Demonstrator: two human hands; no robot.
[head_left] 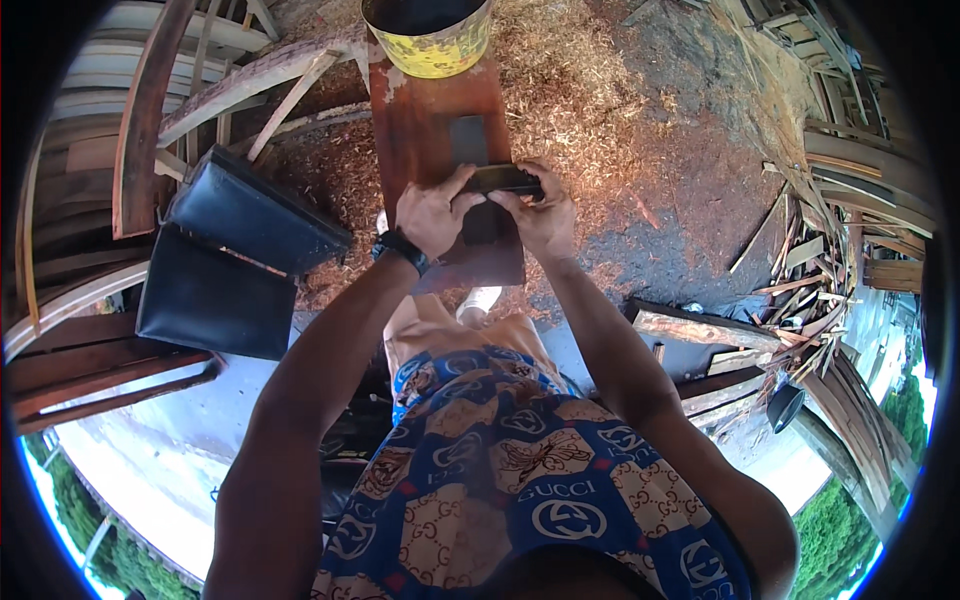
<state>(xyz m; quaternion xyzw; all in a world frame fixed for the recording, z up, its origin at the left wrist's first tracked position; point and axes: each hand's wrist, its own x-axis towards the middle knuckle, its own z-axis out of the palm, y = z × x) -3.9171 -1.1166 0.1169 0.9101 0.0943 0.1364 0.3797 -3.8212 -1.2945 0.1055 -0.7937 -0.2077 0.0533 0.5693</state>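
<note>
My left hand (432,215) and my right hand (545,215) grip the two ends of a small dark rectangular block (503,180), fingers behind it and thumbs on the near side. The block lies crosswise over a flat dark grey strip (468,138) on a reddish-brown wooden board (410,130). Whether the block touches the strip is hard to make out. A dark watch (402,248) is on my left wrist. At the board's far end stands a worn yellow bucket (437,45) with a dark inside.
Wood shavings (570,75) cover the ground around the board. On the left are two black padded cushions (215,290) and leaning planks (150,120). Scrap wood (800,300) is heaped on the right, near a rough plank (700,328).
</note>
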